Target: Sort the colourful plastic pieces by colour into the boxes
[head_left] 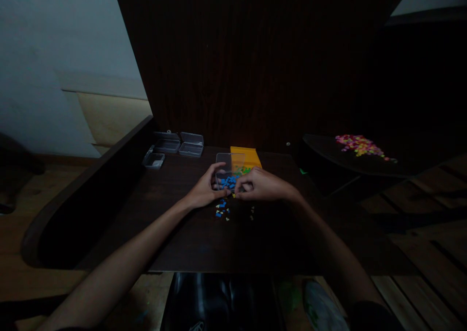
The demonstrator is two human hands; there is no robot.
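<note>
My left hand (207,187) grips the left side of a small clear plastic box (224,158) with its lid raised. Blue pieces (228,181) lie in the box. At the box's right front corner is my right hand (255,184), its fingers pinched together; whatever is between them is too small or hidden to make out. Green pieces (243,170) show just behind the right hand, in front of a yellow-orange tray or sheet (246,152). Loose blue pieces (218,214) and pale yellow pieces (252,213) are scattered on the dark table in front of the hands.
Open clear boxes (191,145) stand at the back left, and a smaller one (155,160) sits nearer. A raised side panel (87,190) borders the table's left. Pink and yellow pieces (361,146) are heaped on a dark surface at right. A dark upright panel (248,68) rises behind.
</note>
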